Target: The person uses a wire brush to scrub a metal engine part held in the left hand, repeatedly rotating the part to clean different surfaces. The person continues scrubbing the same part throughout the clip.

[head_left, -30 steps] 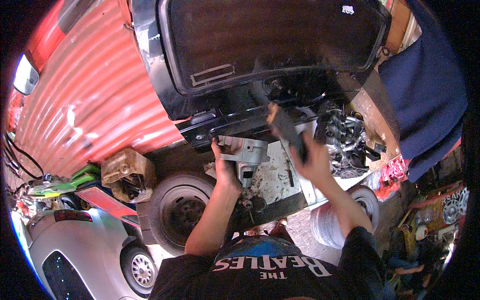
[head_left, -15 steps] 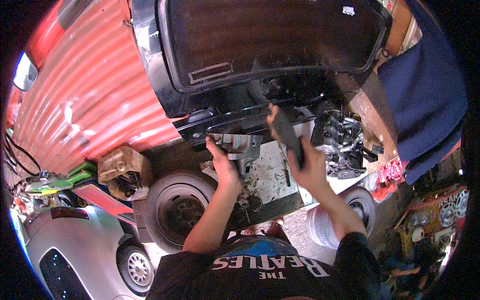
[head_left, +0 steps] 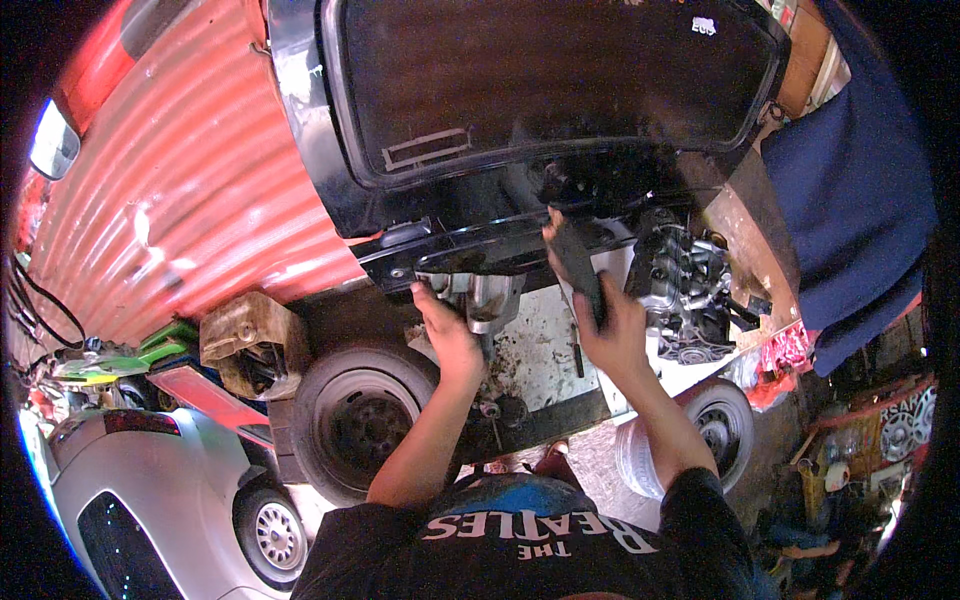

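Note:
My left hand (head_left: 450, 340) is closed on the side of a grey cast-metal housing (head_left: 492, 300), with the thumb along its left edge. The dark, hollow top of the housing faces away from me. In my right hand (head_left: 618, 328) is a long, dark, flat block (head_left: 575, 262) with a worn wood-coloured end, tilted up and away; its exact kind is unclear. The block and the housing are apart. Below them lies a stained white board (head_left: 540, 345), with a thin dark rod (head_left: 578, 360) on it.
A greasy engine assembly (head_left: 685, 275) sits right of my hands, before a black car panel with a window (head_left: 560, 90). Wheels stand at left (head_left: 360, 420) and right (head_left: 715, 430). A dirty metal pan (head_left: 252, 340) and a silver car (head_left: 170, 490) are further left.
The metal housing has tilted in my left hand, and more of its dark hollow shows. My right hand and the dark block have shifted only slightly to the right.

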Motion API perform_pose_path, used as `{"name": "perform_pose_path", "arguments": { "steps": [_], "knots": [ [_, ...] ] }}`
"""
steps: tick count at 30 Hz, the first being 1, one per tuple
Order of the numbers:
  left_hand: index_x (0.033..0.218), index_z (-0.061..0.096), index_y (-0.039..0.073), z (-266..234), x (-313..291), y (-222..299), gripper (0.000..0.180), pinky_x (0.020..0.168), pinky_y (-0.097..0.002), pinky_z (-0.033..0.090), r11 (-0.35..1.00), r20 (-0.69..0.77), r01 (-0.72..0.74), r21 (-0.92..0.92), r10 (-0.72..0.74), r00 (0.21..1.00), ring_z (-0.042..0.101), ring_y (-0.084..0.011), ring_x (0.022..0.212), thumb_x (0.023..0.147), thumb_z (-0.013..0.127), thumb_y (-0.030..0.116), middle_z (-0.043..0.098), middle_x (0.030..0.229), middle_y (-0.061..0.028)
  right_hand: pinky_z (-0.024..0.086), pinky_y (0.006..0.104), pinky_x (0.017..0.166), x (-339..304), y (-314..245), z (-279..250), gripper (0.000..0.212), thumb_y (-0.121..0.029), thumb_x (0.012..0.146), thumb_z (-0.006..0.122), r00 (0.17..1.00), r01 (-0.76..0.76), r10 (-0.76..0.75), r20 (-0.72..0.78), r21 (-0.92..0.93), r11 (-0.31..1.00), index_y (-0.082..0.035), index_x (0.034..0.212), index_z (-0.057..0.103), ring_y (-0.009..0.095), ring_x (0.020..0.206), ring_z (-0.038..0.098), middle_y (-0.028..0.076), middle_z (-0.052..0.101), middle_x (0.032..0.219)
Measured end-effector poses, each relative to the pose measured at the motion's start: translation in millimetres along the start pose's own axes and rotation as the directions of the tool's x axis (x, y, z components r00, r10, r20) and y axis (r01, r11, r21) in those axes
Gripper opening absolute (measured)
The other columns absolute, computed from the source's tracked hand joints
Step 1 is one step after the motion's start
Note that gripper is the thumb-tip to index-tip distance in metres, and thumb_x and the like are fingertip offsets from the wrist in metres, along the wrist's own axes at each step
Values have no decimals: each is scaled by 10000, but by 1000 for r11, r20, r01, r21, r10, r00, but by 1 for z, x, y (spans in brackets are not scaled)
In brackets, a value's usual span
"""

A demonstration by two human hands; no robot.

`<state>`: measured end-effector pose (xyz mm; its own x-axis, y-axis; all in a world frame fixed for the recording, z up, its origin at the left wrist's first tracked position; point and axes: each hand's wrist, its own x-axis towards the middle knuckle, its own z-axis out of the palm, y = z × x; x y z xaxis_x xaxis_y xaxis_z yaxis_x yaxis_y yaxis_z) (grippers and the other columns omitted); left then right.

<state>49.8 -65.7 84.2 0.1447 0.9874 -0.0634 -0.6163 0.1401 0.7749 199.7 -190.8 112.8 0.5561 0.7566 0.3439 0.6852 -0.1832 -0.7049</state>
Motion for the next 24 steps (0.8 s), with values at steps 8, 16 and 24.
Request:
{"name": "perform_pose_path", "arguments": {
  "steps": [8, 16, 24],
  "knots": [
    [1198, 532, -56, -17, 10, -28, 641, 985, -331, 383, 945, 27, -159, 284, 158, 987, 509, -212, 1067, 1058, 257, 506, 576, 1150, -145, 512, 457, 599, 5, -3, -3, 426, -364, 774, 751, 952, 307, -302, 60, -133, 942, -55, 1018, 586, 366, 686, 668, 164, 656, 804],
    [983, 532, -42, -15, 1, -21, 550, 818, -320, 401, 941, 35, -184, 284, 182, 983, 455, -177, 861, 1060, 315, 458, 537, 908, -91, 488, 412, 530, -4, -6, -12, 350, -246, 795, 734, 948, 318, -319, 0, -78, 945, -17, 1018, 591, 372, 602, 642, 188, 622, 691],
    [951, 531, -35, -16, -5, -20, 491, 794, -336, 410, 792, 62, -334, 511, 353, 933, 470, -190, 854, 1069, 316, 391, 545, 893, -105, 467, 426, 516, -12, -11, -16, 298, -225, 794, 717, 898, 440, -439, 31, -83, 894, -25, 967, 580, 388, 576, 608, 187, 604, 700]
  ]
}}
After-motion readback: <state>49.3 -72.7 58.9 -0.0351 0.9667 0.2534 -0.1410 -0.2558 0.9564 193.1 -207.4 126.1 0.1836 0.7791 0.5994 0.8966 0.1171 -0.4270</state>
